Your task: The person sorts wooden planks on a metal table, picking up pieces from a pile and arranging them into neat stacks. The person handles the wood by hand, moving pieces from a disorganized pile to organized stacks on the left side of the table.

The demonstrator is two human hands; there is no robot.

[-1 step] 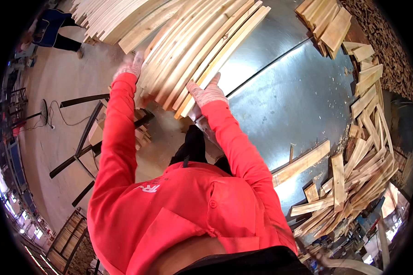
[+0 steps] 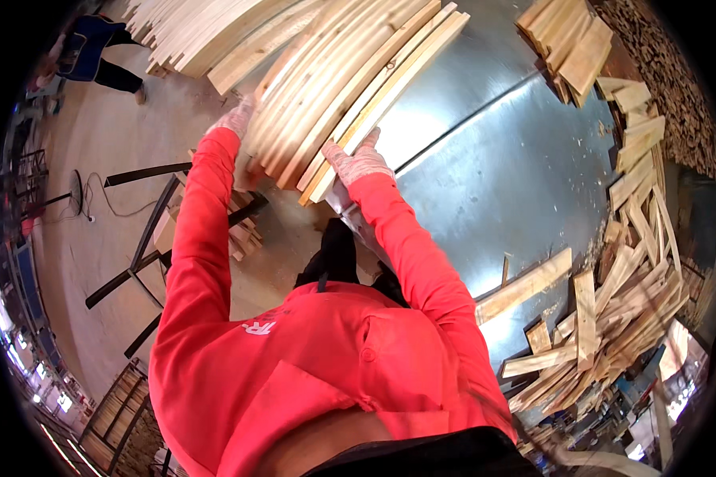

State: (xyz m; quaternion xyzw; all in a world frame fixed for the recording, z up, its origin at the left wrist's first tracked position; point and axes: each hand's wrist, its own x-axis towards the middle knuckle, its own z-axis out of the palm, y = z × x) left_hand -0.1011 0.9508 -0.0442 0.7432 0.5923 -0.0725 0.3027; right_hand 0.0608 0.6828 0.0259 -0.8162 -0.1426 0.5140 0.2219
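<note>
A row of pale wooden boards [image 2: 334,87], stood side by side, lies across the far left edge of the metal tabletop [image 2: 501,183], near ends jutting past it. My left hand [image 2: 235,119], in a light glove, presses on the outer left side of the row; its fingers are partly blurred and hidden behind the wood. On the opposite side, my gloved right hand [image 2: 359,163] holds the rightmost boards near their ends, thumb and fingers spread against them. The boards sit between my two hands, and the left ones are smeared by motion.
A larger stack of boards [image 2: 199,40] stands beyond. Short offcuts [image 2: 569,48] lie at far right, with a heap of scrap strips [image 2: 620,310] along the right edge. A loose board [image 2: 525,286] rests nearby. Left are a black metal frame [image 2: 155,230] and another person [image 2: 95,52].
The left part of the board row and my left hand have shifted slightly to the right. My right hand stays almost in place against the boards.
</note>
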